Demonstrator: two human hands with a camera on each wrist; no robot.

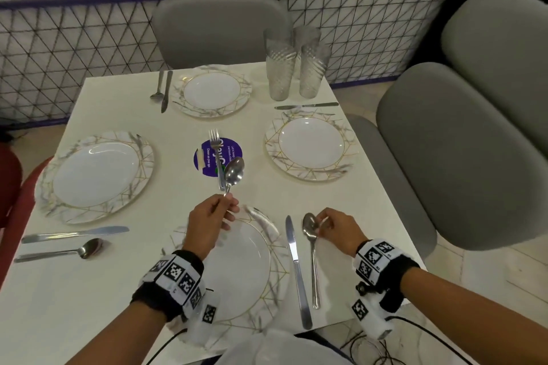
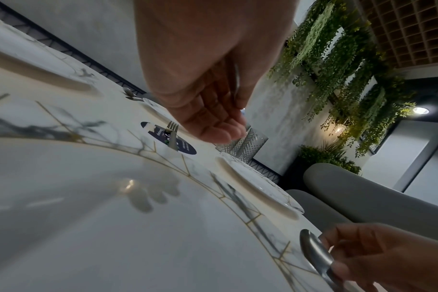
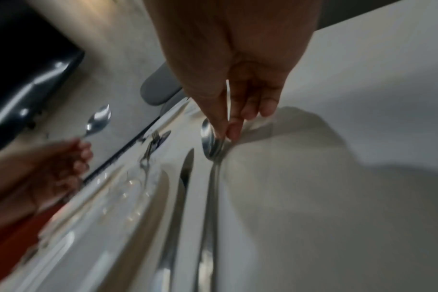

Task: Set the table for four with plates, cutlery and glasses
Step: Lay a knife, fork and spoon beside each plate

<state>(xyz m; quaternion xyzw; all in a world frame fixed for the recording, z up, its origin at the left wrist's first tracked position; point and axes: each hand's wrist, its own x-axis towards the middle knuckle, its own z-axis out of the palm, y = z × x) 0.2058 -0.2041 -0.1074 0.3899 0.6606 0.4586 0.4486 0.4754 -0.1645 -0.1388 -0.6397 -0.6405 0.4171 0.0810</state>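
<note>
white square counter (image 1: 166,299) w/ four round marble-pattern plates w/ gold lines (image 1: 98,175). left hand (image 1: 209,221) grip pinches a steel spoon (image 1: 234,173) aloft over the centre; right hand (image 1: 338,227) grip pinches the bowl of a second steel spoon (image 1: 311,249) lying beside a steel knife (image 1: 296,270).

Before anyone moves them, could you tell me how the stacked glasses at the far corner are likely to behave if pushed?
The glasses are tall, narrow and stacked, so they would probably tip rather than slide. They look like clear textured glass, likely fragile. They stand near the table edge, so a push could send them off.
</note>
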